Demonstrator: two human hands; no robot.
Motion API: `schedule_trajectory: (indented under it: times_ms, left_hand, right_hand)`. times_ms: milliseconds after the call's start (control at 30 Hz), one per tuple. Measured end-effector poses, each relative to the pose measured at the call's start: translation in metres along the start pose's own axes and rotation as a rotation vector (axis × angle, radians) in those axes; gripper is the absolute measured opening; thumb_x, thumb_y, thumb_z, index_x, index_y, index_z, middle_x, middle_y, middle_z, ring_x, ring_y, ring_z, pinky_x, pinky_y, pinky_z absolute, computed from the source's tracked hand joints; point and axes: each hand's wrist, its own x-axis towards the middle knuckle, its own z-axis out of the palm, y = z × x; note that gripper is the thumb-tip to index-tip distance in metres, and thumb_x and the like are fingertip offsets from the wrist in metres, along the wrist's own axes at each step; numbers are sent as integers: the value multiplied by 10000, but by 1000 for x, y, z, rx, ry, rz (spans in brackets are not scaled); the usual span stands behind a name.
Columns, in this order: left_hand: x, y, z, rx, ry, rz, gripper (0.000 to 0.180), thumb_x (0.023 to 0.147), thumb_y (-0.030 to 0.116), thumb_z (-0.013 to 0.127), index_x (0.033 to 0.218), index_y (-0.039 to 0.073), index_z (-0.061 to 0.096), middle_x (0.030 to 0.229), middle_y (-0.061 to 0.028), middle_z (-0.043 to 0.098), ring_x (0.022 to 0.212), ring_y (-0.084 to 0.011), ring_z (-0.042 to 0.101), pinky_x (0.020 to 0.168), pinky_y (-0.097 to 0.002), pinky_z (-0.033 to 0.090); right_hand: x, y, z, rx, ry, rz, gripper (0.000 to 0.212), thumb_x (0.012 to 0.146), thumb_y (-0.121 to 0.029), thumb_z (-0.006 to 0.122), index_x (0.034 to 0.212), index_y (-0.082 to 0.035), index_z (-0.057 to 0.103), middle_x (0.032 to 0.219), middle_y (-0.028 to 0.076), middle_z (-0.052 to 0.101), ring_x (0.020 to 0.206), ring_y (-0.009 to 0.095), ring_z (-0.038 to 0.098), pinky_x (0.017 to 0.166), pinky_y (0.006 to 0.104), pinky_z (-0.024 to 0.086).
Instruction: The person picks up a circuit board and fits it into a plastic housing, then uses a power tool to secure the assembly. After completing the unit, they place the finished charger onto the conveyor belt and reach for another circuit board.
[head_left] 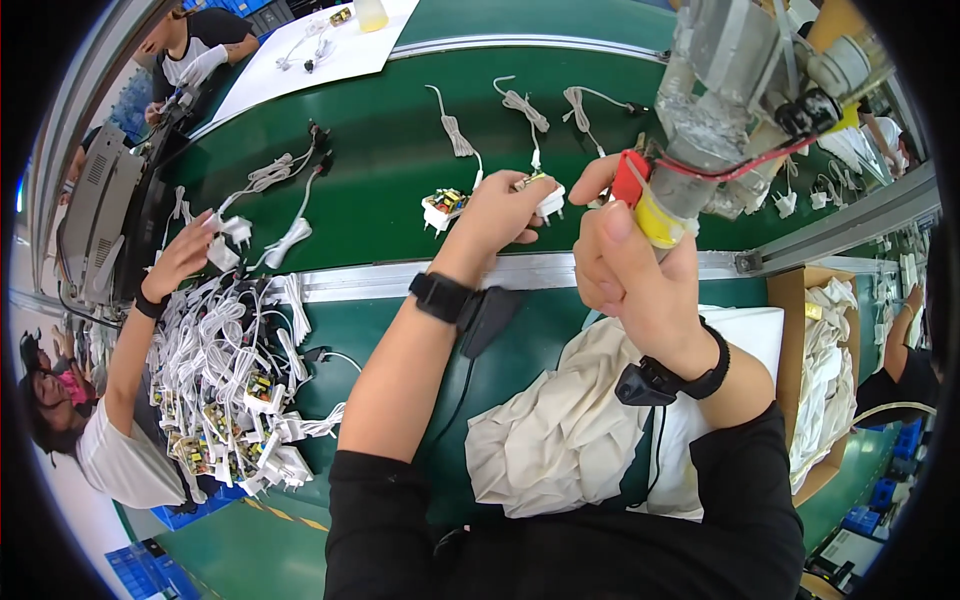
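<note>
My left hand (492, 222) is closed on a white power adapter (550, 203) over the green conveyor belt (370, 150). Part of its circuit board shows between the fingers; the rest is hidden. Beside that hand lies another open adapter (442, 208) with a bare board and a coiled white cable. My right hand (640, 265) is wrapped round the handle of a bulky dispensing gun (690, 160) with a red trigger and yellow band. The gun is covered in clear, crusted material. Its tip is hidden.
A heap of adapters and cables (230, 340) lies left, where a co-worker's hand (185, 255) reaches in. Cream cloth (560, 430) covers part of the near table, by a cardboard box (785, 400). A metal rail (360, 282) edges the belt.
</note>
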Motion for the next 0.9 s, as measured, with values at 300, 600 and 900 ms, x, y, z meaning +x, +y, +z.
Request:
schedule_trajectory:
  times_ms: [300, 600, 900]
  left_hand:
    - [-98, -32, 29, -722, -84, -1, 295, 907, 101, 453, 1193, 56, 396, 1100, -109, 577, 936, -141, 579, 588, -212, 505]
    - [-122, -44, 49, -687, -390, -63, 389, 906, 21, 440, 1277, 56, 329, 1220, -117, 504, 1091, -186, 533, 759, -296, 545]
    - [-122, -36, 38, -677, -406, -35, 407, 897, -7, 450, 1281, 55, 333, 1240, -118, 490, 1121, -194, 515, 812, -326, 540]
  right_hand:
    - [3, 8, -3, -42, 56, -49, 299, 943, -304, 453, 1046, -26, 418, 511, -44, 336, 403, 25, 272, 370, 196, 221]
    - [10, 21, -2, -45, 88, -71, 297, 939, -326, 459, 996, -39, 413, 518, -36, 339, 403, 23, 275, 365, 193, 215]
    - [17, 22, 5, -17, 73, -101, 348, 912, -378, 501, 959, -47, 406, 508, -39, 329, 399, 21, 276, 358, 195, 208]
